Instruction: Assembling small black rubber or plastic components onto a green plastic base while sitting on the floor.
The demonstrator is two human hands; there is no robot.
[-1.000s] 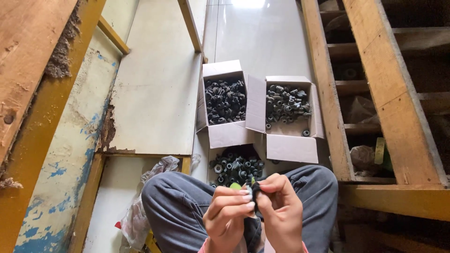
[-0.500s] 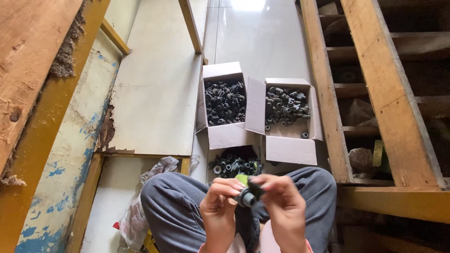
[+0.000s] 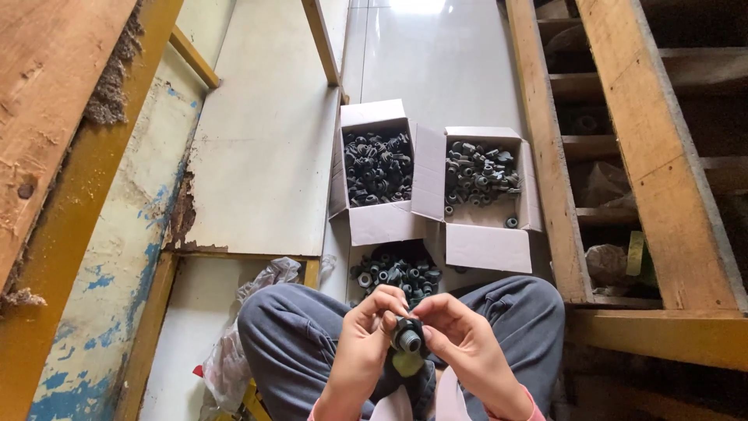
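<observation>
- Head view, item in hand: one small dark grey fitting [image 3: 407,337], round with a ribbed or threaded collar and an open bore facing the camera. It sits low in the middle of the picture, above the lap, between both hands.
- Left hand [image 3: 365,343]: fingers clamped on the left side of the fitting, thumb and forefinger pinching the collar.
- Right hand [image 3: 466,343]: fingers closed on the right side of the same fitting, tips meeting the left hand's across it.
- Green piece [image 3: 407,363]: pale, just below the fitting and touching it; whether it is attached cannot be told.
- Handling, by judgement: light and stiff, most likely moulded plastic; not fragile. The ribs give grip, so the collar is the place to pinch, while the smooth end may slip.
- Loose pile [image 3: 396,273]: more dark fittings on the floor, just beyond the knees.
- Left box [image 3: 377,167]: white cardboard, flaps open, full of dark fittings, farther off.
- Right box [image 3: 480,179]: same kind, touching the left box, less full, with greyer pieces.
- Plastic bag [image 3: 234,351]: crumpled, clear, by the left knee.
- Wooden frame [image 3: 647,156]: slatted, along the right.
</observation>
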